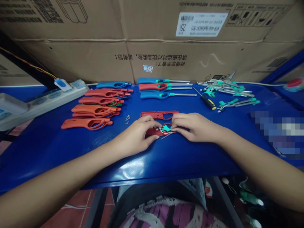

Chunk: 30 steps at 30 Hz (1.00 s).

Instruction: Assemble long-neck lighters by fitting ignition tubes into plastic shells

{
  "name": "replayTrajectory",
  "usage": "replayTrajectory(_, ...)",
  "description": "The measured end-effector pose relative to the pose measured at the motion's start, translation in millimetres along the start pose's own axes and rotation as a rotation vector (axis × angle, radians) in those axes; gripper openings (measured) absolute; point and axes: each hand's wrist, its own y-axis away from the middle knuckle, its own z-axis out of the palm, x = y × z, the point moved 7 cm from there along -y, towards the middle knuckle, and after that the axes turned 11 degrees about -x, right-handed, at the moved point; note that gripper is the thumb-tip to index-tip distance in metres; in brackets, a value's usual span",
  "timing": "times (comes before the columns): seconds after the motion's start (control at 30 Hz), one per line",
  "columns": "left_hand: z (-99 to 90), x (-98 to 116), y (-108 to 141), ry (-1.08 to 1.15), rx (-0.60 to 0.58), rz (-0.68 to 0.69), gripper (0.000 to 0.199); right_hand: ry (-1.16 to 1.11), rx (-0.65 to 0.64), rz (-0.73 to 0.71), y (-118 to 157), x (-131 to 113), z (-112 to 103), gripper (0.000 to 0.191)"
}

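Observation:
In the head view, a red lighter shell half (152,132) lies low over the table between my hands. A green trigger piece (167,128) with thin white wires sits in it. My left hand (136,134) is closed around the shell's left end, thumb below and fingers above. My right hand (194,126) pinches at the right end of the trigger piece; its fingertips partly hide the contact. A thin metal rod shows just below the shell. Just behind my hands lies a second red shell half (153,114), its inside facing up.
Red and orange lighter shells (87,123) are stacked at left, near small screws (127,119) and a power strip (54,96). Assembled lighters (154,95) lie behind. At right are a screwdriver (208,102) and green-and-metal lighter inserts (237,103). A cardboard box (95,60) stands at the back.

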Motion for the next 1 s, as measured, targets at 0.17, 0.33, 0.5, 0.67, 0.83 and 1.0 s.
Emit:
replayTrajectory(0.17, 1.4, 1, 1, -0.005, -0.016, -0.021, 0.028, -0.050, 0.019, -0.013, 0, 0, 0, 0.016)
replayTrajectory(0.33, 2.0, 1, 1, 0.001, -0.007, 0.002, 0.027, -0.093, 0.029, -0.018, 0, 0, 0, 0.016)
replayTrajectory(0.5, 2.1, 3, 2, -0.022, 0.000, 0.027, 0.029, -0.072, 0.025, -0.060, 0, -4, -2, 0.018)
replayTrajectory(0.67, 1.9, 6, 3, -0.064, -0.002, 0.049, 0.035, 0.176, -0.001, -0.065, 1, -13, -2, 0.021)
replayTrajectory(0.83, 3.6, 7, 3, -0.121, -0.020, 0.073, 0.042, 0.316, -0.022, -0.058, 2, -19, -1, 0.023)
replayTrajectory(1.0, 4.6, 8, 3, -0.138, -0.018, 0.083, 0.047, 0.263, -0.023, -0.074, 2, -18, -2, 0.023)
